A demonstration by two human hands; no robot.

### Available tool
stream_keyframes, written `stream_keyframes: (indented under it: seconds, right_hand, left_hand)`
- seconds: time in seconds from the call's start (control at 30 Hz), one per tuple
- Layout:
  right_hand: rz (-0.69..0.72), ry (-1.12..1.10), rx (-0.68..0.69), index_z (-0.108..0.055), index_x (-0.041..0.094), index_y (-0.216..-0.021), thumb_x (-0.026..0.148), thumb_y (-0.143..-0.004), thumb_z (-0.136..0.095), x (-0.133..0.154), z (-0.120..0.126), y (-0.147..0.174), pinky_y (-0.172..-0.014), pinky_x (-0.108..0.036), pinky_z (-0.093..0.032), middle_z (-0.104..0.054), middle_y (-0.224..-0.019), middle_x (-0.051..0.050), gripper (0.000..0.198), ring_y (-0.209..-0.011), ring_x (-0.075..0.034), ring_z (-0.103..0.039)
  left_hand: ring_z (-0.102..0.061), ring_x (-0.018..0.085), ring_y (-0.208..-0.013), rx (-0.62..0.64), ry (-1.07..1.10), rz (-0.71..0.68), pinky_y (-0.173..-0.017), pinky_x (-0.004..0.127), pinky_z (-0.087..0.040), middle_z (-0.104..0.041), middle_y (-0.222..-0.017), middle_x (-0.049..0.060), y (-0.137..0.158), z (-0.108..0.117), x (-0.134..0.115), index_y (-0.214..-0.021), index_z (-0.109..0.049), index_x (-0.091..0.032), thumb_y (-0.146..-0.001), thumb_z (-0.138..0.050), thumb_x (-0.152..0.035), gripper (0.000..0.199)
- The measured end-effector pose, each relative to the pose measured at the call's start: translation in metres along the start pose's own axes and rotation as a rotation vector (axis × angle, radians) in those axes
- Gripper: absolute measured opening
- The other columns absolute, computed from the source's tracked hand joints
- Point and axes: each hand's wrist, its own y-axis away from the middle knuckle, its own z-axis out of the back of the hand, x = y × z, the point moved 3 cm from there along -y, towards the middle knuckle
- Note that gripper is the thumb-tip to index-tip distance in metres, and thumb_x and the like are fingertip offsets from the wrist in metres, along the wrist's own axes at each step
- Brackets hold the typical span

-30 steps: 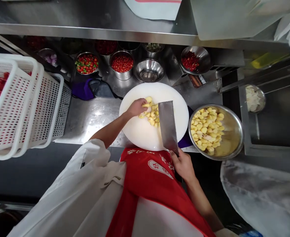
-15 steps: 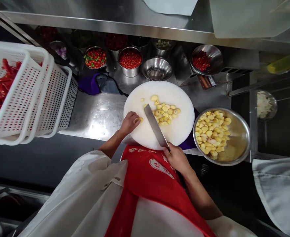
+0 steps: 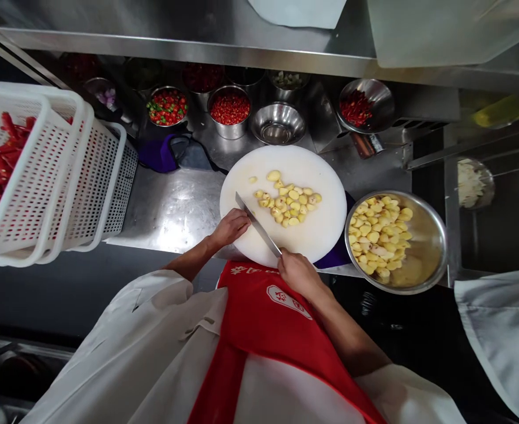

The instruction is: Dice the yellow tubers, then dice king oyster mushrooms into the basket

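Observation:
My right hand point(image 3: 298, 272) grips the handle of a cleaver point(image 3: 262, 231) at the near edge of a round white cutting board point(image 3: 325, 235). The blade points away and to the left, its flat close against the fingertips of my left hand point(image 3: 230, 227). That hand is curled on the board's left side around a small potato, which its fingers and the blade hide. To the right of the blade lies a loose heap of small peeled potatoes point(image 3: 293, 205), some cut. A whole potato point(image 3: 273, 175) and a single small piece point(image 3: 253, 179) lie farther back.
A steel bowl of peeled potatoes point(image 3: 376, 235) stands at the right. White baskets point(image 3: 69, 182) with red chillies are at the left. Behind the board are a steel bowl point(image 3: 278, 125), a pot of chopped chillies point(image 3: 230, 112) and a purple cloth point(image 3: 157, 154). A shelf edge point(image 3: 189, 50) overhangs them.
The cleaver has swung left, away from the heap, and now lies beside my left fingers. Pieces it covered have come into view. The potato at my left fingertips is now hidden.

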Motion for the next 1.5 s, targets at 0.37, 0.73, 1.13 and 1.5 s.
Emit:
stream_keyframes:
  seconds: [0.37,0.73,1.13,1.5]
  right_hand:
    - [-0.181,-0.504,-0.387,-0.061,0.017,-0.096,0.050,-0.092,-0.040,-0.059,-0.006,0.041,-0.059,-0.029,-0.040,-0.065,-0.067,-0.005,0.039,-0.059,-0.020,-0.059]
    - [0.130,-0.431,-0.099,-0.063,0.020,-0.099,0.036,-0.098,-0.036,-0.042,-0.013,0.057,-0.079,-0.032,-0.044,-0.070,-0.097,-0.008,0.031,-0.088,-0.022,-0.064]
    - [-0.057,-0.289,-0.192,-0.062,0.017,-0.104,0.037,-0.094,-0.038,-0.047,-0.012,0.021,-0.073,-0.030,-0.042,-0.072,-0.093,-0.011,0.033,-0.086,-0.024,-0.066]
    - [0.071,-0.002,-0.086,-0.056,0.018,-0.122,0.027,-0.100,-0.034,-0.020,0.007,0.046,-0.075,-0.030,-0.040,-0.071,-0.102,-0.009,0.032,-0.091,-0.022,-0.067]
  left_hand:
    - [-0.054,0.024,-0.113,-0.095,-0.087,0.150,-0.103,0.042,-0.043,-0.061,-0.119,0.010,-0.118,-0.013,0.018,-0.114,-0.063,-0.020,-0.092,-0.052,-0.025,0.026]
    - [-0.062,0.018,-0.095,-0.190,0.236,0.419,-0.088,0.032,-0.050,-0.065,-0.107,0.005,-0.169,0.015,0.068,-0.117,-0.055,-0.020,-0.077,-0.062,-0.018,0.040]
    - [-0.058,0.023,-0.114,-0.081,-0.039,0.195,-0.100,0.043,-0.048,-0.062,-0.123,0.010,0.011,-0.025,-0.016,-0.107,-0.063,-0.021,-0.090,-0.058,-0.029,0.020]
    - [-0.057,0.020,-0.104,-0.116,-0.064,0.070,-0.094,0.038,-0.050,-0.065,-0.107,0.008,0.008,-0.028,-0.016,-0.101,-0.064,-0.020,-0.096,-0.051,-0.029,0.017]
